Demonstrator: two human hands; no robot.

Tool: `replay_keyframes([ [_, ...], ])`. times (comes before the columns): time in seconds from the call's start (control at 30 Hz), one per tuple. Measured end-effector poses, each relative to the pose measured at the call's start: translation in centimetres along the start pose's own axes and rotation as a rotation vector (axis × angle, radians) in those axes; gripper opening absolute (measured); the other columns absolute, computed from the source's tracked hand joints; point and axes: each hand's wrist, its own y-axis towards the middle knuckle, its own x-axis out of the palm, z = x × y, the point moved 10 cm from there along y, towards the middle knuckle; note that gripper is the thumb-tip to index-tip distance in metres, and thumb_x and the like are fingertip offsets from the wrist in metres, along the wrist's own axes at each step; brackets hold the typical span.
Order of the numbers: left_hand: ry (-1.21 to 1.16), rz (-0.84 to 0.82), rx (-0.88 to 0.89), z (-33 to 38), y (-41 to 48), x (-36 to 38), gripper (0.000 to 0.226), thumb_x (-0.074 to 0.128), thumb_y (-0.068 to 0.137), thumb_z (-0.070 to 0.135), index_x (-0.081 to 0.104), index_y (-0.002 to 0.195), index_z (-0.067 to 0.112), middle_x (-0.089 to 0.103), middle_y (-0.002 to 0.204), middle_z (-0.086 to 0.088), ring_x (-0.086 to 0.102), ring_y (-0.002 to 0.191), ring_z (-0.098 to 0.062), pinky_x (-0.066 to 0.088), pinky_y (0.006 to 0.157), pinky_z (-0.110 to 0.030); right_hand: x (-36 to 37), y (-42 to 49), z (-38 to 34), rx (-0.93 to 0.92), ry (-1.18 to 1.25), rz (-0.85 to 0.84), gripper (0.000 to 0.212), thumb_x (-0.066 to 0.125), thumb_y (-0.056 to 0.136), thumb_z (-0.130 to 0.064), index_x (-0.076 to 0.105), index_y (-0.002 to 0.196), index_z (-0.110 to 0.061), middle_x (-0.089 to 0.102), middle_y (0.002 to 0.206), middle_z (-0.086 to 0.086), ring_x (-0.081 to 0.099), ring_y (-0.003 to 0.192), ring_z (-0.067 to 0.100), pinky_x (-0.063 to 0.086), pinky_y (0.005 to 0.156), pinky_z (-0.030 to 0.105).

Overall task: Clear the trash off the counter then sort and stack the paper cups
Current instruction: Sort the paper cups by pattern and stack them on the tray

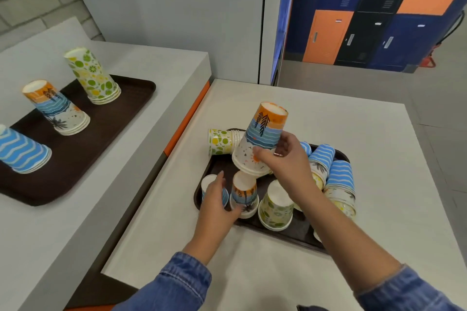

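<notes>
While the right hand (285, 156) grips a tilted, upside-down stack of beach-print cups (262, 139) above the near tray (290, 235), the left hand (217, 199) curls round a single beach-print cup (244, 193) standing inverted on that tray. A lime-print cup (275, 207) stands just beside it, with blue-wave cups (338, 177) lying to the right. On the left counter (151, 63), a second tray (101, 121) carries three sorted stacks (93, 76).
</notes>
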Motion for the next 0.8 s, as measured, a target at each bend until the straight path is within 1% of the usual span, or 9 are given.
replay_keyframes([
  [0.03,-0.018,0.075,0.021,0.1,-0.4,-1.5,0.076,0.072,0.079,0.007,0.034,0.144,0.015,0.046,0.134,0.001,0.045,0.127,-0.012,0.039,0.103,-0.024,0.6,-0.4,0.4,-0.045,-0.072,0.006,0.052,0.080,0.072,-0.020,0.053,0.117,-0.022,0.065,0.106,-0.009,0.063,0.094,0.001,0.051,0.077,0.016],
  [0.1,-0.063,0.212,0.033,0.2,-1.2,-4.6,0.060,0.065,0.083,0.001,0.045,0.137,0.016,0.052,0.126,-0.001,0.053,0.118,-0.012,0.042,0.097,-0.019,1.8,-1.4,1.0,-0.129,-0.219,0.005,0.053,0.080,0.067,-0.027,0.053,0.112,-0.026,0.061,0.106,-0.007,0.059,0.096,0.005,0.046,0.078,0.016],
  [0.17,-0.101,0.298,-0.014,-0.2,-1.4,-7.1,0.050,0.064,0.085,0.003,0.051,0.131,0.017,0.054,0.121,0.000,0.055,0.110,-0.011,0.044,0.091,-0.016,2.7,-2.0,1.9,-0.163,-0.312,0.015,0.047,0.080,0.065,-0.027,0.051,0.102,-0.027,0.057,0.100,-0.002,0.055,0.092,0.009,0.039,0.071,0.011],
  [0.23,-0.115,0.333,-0.066,-0.5,-0.9,-8.8,0.041,0.064,0.085,0.006,0.056,0.124,0.017,0.058,0.118,-0.002,0.057,0.103,-0.011,0.047,0.086,-0.020,3.5,-2.2,3.3,-0.147,-0.369,0.014,0.047,0.081,0.063,-0.028,0.051,0.099,-0.023,0.054,0.099,0.001,0.053,0.091,0.012,0.037,0.068,0.014],
  [0.33,-0.094,0.340,-0.093,-0.4,0.3,-10.2,0.030,0.063,0.086,0.008,0.061,0.116,0.015,0.060,0.117,-0.004,0.056,0.098,-0.009,0.043,0.078,-0.016,5.0,-2.3,4.9,-0.160,-0.495,-0.039,0.060,0.080,0.064,-0.036,0.054,0.115,-0.016,0.054,0.107,0.006,0.055,0.101,0.019,0.042,0.079,0.021],
  [0.4,-0.068,0.331,-0.075,0.3,1.2,-10.7,0.027,0.063,0.086,0.009,0.062,0.113,0.015,0.060,0.116,-0.002,0.055,0.097,-0.008,0.043,0.077,-0.015,5.9,-2.5,5.0,-0.178,-0.550,-0.085,0.071,0.078,0.069,-0.035,0.047,0.129,-0.015,0.051,0.117,0.007,0.051,0.109,0.020,0.038,0.084,0.019],
  [0.47,-0.052,0.317,-0.045,1.2,2.2,-11.0,0.025,0.062,0.087,0.010,0.063,0.111,0.016,0.060,0.115,0.000,0.056,0.098,-0.008,0.045,0.080,-0.020,6.3,-2.6,5.0,-0.166,-0.549,-0.093,0.076,0.078,0.072,-0.033,0.041,0.136,-0.015,0.048,0.124,0.008,0.051,0.114,0.022,0.041,0.089,0.026],
  [0.53,-0.054,0.298,-0.010,2.0,3.3,-11.1,0.023,0.063,0.086,0.011,0.064,0.108,0.017,0.060,0.114,0.000,0.056,0.098,-0.009,0.046,0.082,-0.022,6.5,-2.5,5.2,-0.139,-0.559,-0.090,0.076,0.077,0.073,-0.031,0.038,0.137,-0.016,0.047,0.127,0.008,0.052,0.114,0.025,0.044,0.090,0.032],
  [0.8,-0.070,0.191,0.111,4.3,7.9,-11.2,0.019,0.064,0.085,0.009,0.064,0.103,0.016,0.062,0.112,-0.004,0.058,0.096,-0.012,0.048,0.083,-0.024,7.3,-2.1,7.7,0.007,-0.632,-0.053,0.076,0.075,0.077,-0.029,0.032,0.138,-0.015,0.044,0.132,0.012,0.054,0.116,0.032,0.047,0.089,0.037],
])
